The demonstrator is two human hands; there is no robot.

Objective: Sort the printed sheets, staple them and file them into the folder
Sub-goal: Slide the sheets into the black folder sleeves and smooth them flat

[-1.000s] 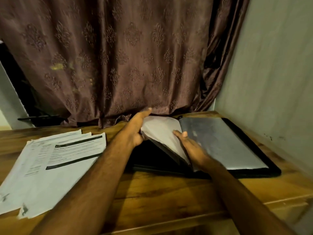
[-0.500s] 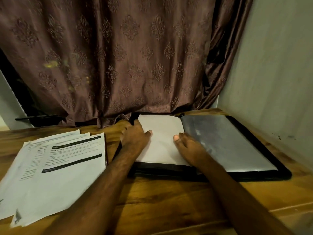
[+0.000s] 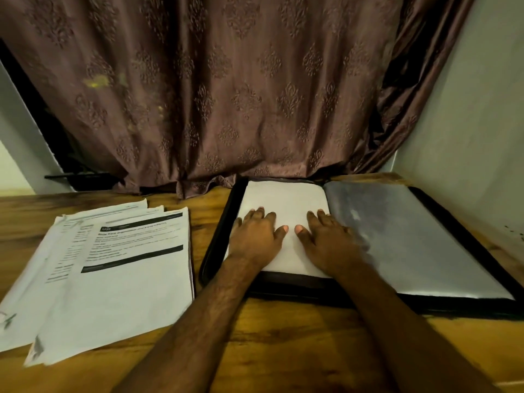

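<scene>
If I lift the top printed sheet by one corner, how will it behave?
The top sheet looks thin, so it would likely droop. It seems light. It lies loosely fanned over other sheets, so those may slide.

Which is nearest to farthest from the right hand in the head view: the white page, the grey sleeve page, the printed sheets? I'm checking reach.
1. White page: the right hand rests on it.
2. Grey sleeve page: just right of the hand.
3. Printed sheets: far left, past the left hand.
</scene>
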